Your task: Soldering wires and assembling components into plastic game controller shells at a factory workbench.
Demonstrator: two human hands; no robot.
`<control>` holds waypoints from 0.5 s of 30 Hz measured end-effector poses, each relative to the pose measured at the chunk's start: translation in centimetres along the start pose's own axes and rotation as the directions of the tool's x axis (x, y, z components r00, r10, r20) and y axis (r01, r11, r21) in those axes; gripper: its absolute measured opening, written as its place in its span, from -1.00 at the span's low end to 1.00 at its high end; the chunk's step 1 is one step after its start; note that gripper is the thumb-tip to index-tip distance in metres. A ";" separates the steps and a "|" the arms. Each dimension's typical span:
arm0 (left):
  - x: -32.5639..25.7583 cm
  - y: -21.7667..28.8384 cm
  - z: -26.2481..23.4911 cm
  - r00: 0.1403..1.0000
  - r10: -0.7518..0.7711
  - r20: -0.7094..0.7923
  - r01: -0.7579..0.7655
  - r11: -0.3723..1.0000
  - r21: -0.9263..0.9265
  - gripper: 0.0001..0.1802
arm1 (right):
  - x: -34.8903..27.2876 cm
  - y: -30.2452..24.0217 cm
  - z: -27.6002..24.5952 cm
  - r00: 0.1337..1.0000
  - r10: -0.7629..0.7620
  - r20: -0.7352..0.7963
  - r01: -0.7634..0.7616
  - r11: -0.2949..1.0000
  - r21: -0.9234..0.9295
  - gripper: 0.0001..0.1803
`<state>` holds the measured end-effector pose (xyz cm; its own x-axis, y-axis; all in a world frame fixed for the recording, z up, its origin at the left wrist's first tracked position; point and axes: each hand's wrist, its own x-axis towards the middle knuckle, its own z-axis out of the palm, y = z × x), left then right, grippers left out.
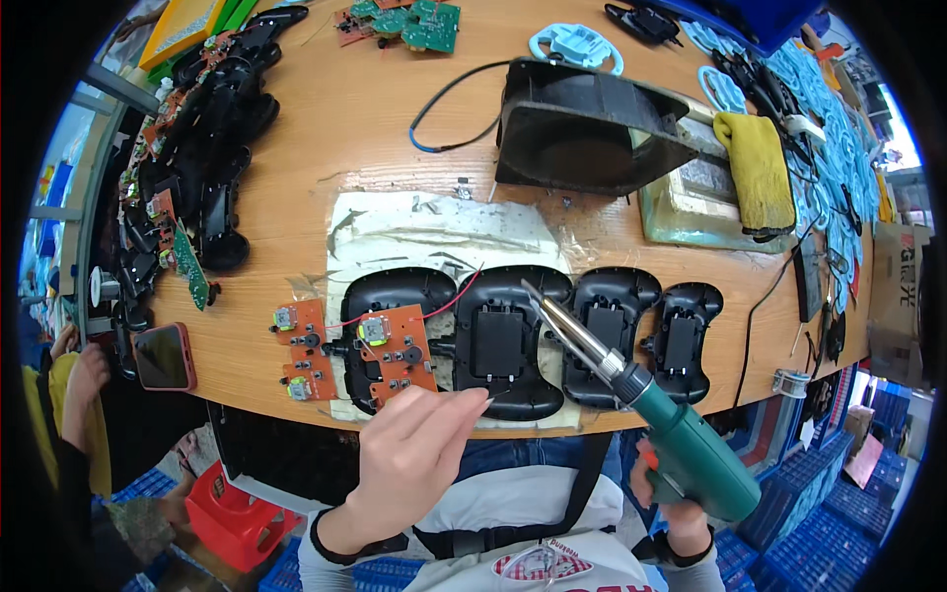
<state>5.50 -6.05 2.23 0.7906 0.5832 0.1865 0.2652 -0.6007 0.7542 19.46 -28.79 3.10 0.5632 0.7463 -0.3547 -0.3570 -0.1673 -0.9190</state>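
My right hand [663, 493] grips a green soldering iron [681, 444]; its metal tip points up-left over a black controller shell [501, 340]. My left hand [419, 459] hovers at the table's front edge with fingers pinched together, maybe on thin solder wire, next to an orange circuit board [397, 350]. That board lies on another black shell [390, 296], and a red wire [454, 296] runs from it. A second orange board [304, 347] lies to its left. Two more black shells [614, 331] sit in the row to the right.
A black fan housing [582, 128] stands at the back, beside a yellow cloth [758, 170] on a metal block. A pile of black shells [212, 148] fills the left side. A phone [165, 355] lies front left. Green boards [419, 22] and pale blue parts [577, 44] lie far back.
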 end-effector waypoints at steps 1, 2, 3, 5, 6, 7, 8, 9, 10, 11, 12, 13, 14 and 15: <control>-0.1 -0.1 0.3 1.000 -0.005 -0.011 0.005 1.000 -0.015 -0.83 | -0.4 -0.1 -0.5 1.000 0.019 0.011 -0.018 0.998 -0.055 -0.20; -0.1 -0.2 0.6 1.000 -0.013 -0.006 0.013 1.000 -0.017 -0.83 | -0.6 -0.3 -1.0 1.000 0.028 0.010 -0.027 0.998 -0.054 -0.20; 0.0 -0.4 0.7 1.000 0.029 -0.002 -0.029 0.999 0.025 -0.81 | -0.9 -0.6 -1.3 0.998 0.055 0.013 -0.053 0.992 -0.114 -0.18; 0.0 -0.5 0.9 0.998 0.065 0.009 -0.066 0.996 0.067 -0.78 | -1.1 -1.2 -1.9 0.997 0.036 0.068 -0.025 0.988 -0.154 -0.19; 0.0 -0.5 1.0 0.998 0.058 0.015 -0.060 0.989 0.135 -0.81 | -1.0 -1.5 -2.1 0.997 0.048 0.066 -0.036 0.983 -0.178 -0.19; 0.0 -0.5 1.1 0.999 0.035 0.036 -0.042 0.977 0.209 -0.84 | -0.9 -1.8 -2.2 0.996 0.008 0.084 0.010 0.978 -0.207 -0.24; 0.1 -0.5 1.2 0.999 0.047 0.025 -0.051 0.978 0.200 -0.84 | -0.8 -2.1 -2.2 0.994 -0.032 0.104 0.056 0.970 -0.236 -0.29; 0.1 -0.6 1.2 0.997 0.063 0.040 -0.071 0.972 0.224 -0.81 | -0.7 -2.2 -2.2 0.994 -0.025 0.103 0.048 0.971 -0.235 -0.29; 0.1 -0.6 1.3 0.995 0.080 0.054 -0.091 0.965 0.247 -0.79 | -0.7 -2.4 -2.1 0.997 -0.016 0.080 0.039 0.952 -0.303 -0.34; 0.1 -0.7 1.3 0.996 0.075 0.056 -0.086 0.965 0.247 -0.79 | -0.6 -2.5 -2.1 0.998 -0.002 0.067 0.025 0.935 -0.353 -0.38; 0.1 -0.7 1.4 0.995 0.079 0.059 -0.092 0.962 0.257 -0.78 | -0.6 -2.6 -2.1 0.998 -0.004 0.059 0.025 0.929 -0.369 -0.38; 0.0 -0.7 1.4 0.995 0.078 0.067 -0.094 0.958 0.271 -0.78 | -0.6 -2.6 -2.2 0.997 0.015 0.073 0.019 0.895 -0.445 -0.20; 0.0 -0.7 1.4 0.995 0.079 0.063 -0.093 0.960 0.266 -0.78 | -0.6 -2.6 -2.2 0.997 0.018 0.069 0.020 0.857 -0.515 -0.11; 0.0 -0.8 1.5 0.994 0.080 0.068 -0.096 0.956 0.279 -0.78 | -0.7 -2.6 -2.3 0.995 0.041 0.086 0.010 0.854 -0.520 -0.02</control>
<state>6.12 -6.40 0.73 0.8448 0.4949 0.2034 0.3313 -0.7824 0.5274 21.74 -30.37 5.35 0.4821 0.7914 -0.3759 0.0876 -0.4705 -0.8781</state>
